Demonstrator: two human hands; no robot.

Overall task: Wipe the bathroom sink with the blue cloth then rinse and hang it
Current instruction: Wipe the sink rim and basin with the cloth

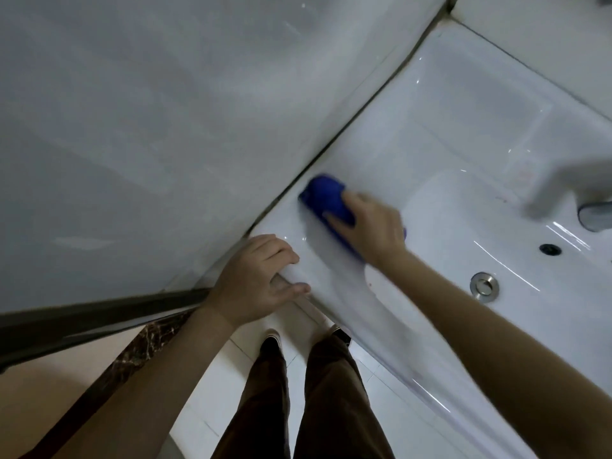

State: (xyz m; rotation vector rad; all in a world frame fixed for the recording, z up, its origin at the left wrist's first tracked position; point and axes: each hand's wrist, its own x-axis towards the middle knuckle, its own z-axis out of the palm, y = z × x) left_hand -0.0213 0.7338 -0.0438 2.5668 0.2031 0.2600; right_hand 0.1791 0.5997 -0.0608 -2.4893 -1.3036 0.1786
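Note:
A white bathroom sink (463, 154) fills the right half of the view, its flat left ledge running up beside a grey glass panel. The blue cloth (326, 197) lies bunched on that ledge near the panel. My right hand (371, 226) presses flat on the cloth, fingers over its near part, slightly blurred. My left hand (261, 276) grips the sink's front left corner, fingers curled over the rim and thumb under it. The metal drain (484, 286) and the overflow hole (550, 249) sit in the basin at the right.
A chrome faucet (592, 213) reaches in from the right edge, blurred. The grey glass panel (149, 127) with a dark frame (99, 313) stands close on the left. Below are white floor tiles (212, 392), my brown trousers and dark shoes.

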